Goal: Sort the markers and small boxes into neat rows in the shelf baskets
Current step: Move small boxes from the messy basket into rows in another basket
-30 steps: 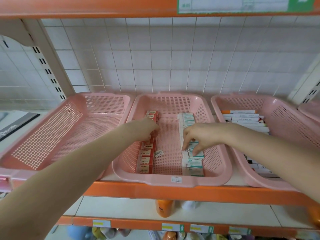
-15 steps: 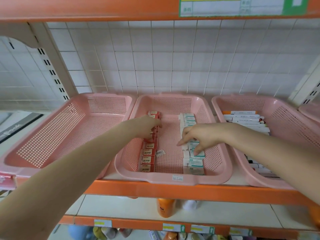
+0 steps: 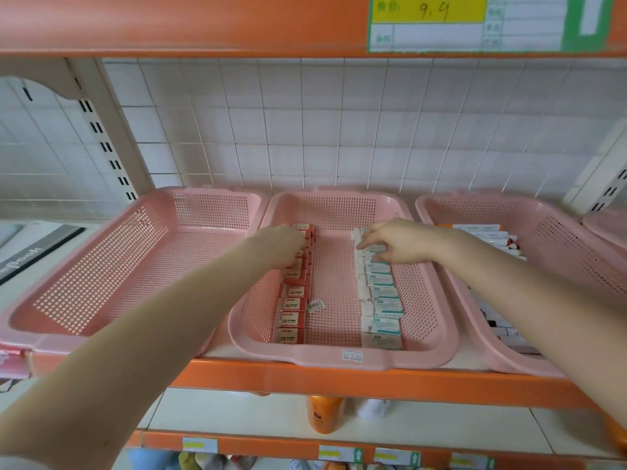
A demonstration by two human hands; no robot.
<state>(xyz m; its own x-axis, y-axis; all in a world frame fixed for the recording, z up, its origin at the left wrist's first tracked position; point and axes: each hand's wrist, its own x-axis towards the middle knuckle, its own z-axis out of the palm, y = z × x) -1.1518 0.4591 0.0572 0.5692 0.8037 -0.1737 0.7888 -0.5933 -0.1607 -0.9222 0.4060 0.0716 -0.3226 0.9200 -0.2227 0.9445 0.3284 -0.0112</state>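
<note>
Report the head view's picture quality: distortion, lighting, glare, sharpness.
Head view: the wide-angle lens splays the back wall grid lines outward; light is flat and even, no hard shadows or glare; the "2B" print on the red boxes reads clearly; the price label overhead is soft, its small print unreadable.

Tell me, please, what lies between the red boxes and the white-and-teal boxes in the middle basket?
In the head view, only bare mesh floor of the middle basket, plus one loose barcode sticker beside the red boxes.
</note>
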